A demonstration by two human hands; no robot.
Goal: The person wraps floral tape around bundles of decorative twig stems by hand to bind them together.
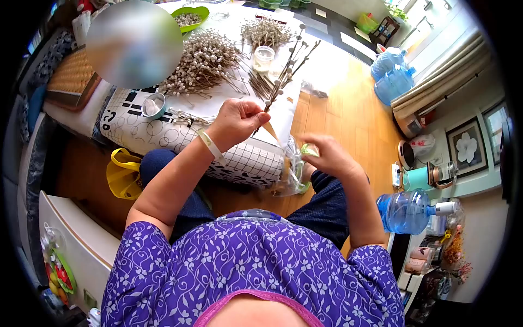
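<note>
My left hand [237, 124] is closed on a few thin dark stems with small buds [283, 82], which rise up and to the right from its fingertips. My right hand [333, 158] is at the table's right edge, its fingers bent around a green-and-white item [309, 150] beside a clear plastic bag [289, 177]. On the white table lie a large heap of stems with pale buds [204, 60] and a smaller bunch [266, 31]. A round tin [154, 106] stands near the front edge, and a clear tub [263, 56] is farther back.
A yellow bag [124, 173] hangs or stands below the table's left front. Blue water bottles [393, 84] stand on the wooden floor at the right, with another large bottle [406, 211] nearer me. At the back is a green tray [190, 19] holding pale pieces.
</note>
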